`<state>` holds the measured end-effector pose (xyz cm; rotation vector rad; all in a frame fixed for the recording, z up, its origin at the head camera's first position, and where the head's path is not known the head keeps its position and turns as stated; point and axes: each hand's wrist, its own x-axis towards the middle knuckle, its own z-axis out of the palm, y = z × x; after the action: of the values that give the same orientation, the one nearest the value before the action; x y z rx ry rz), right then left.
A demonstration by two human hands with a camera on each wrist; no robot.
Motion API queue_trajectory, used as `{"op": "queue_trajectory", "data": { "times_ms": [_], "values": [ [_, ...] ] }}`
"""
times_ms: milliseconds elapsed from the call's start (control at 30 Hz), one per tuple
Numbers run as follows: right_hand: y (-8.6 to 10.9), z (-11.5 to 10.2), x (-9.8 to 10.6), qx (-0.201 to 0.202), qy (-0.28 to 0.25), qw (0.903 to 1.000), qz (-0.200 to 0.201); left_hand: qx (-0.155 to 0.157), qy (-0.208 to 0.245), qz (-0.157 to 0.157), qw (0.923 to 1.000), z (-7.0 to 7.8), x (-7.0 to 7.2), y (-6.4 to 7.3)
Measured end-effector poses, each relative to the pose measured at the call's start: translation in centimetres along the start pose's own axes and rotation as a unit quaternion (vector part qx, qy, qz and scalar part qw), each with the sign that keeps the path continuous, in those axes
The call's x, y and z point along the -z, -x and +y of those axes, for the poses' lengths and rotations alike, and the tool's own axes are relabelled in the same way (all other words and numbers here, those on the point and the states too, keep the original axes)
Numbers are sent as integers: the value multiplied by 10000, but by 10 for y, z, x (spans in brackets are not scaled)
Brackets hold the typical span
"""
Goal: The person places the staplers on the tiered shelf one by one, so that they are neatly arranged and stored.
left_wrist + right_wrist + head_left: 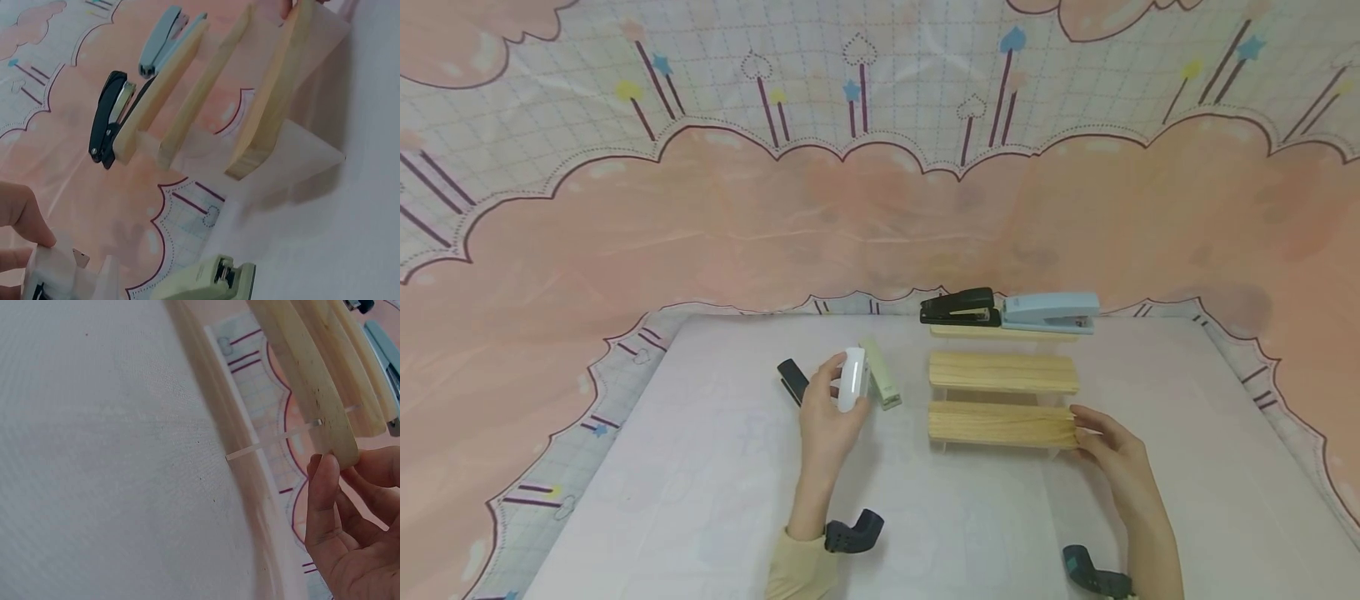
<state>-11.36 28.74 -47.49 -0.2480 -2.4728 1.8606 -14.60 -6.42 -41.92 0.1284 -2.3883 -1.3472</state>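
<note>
My left hand (pixel 827 412) grips a white stapler (pixel 852 379) just above the table, and that white stapler (pixel 53 275) shows at the bottom left of the left wrist view. A pale green stapler (pixel 880 383) lies right beside it; the green stapler (pixel 209 280) is also seen from the left wrist. A three-step wooden rack (pixel 1002 373) stands to the right. My right hand (pixel 1108 450) holds the right end of its lowest step (pixel 309 375), thumb on the front edge. A black stapler (pixel 960 307) and a light blue stapler (pixel 1051 311) sit on the top step.
A small black stapler (pixel 792 380) lies left of my left hand. The white table cover (pixel 715 483) ends at a pink patterned cloth backdrop (pixel 700 225) behind the rack. Black wrist camera mounts (pixel 853 533) show near both forearms.
</note>
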Motion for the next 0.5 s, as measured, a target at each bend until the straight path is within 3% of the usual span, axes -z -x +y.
{"op": "queue_trajectory", "data": {
  "times_ms": [167, 500],
  "values": [
    [-1, 0, -1, 48, -62, 10000, -25, -68, -37, -248, 9997, 8, -7, 0],
    [0, 2, -1, 129, -74, 9999, -14, -515, 6, -827, 9952, 23, -27, 4]
  ]
}}
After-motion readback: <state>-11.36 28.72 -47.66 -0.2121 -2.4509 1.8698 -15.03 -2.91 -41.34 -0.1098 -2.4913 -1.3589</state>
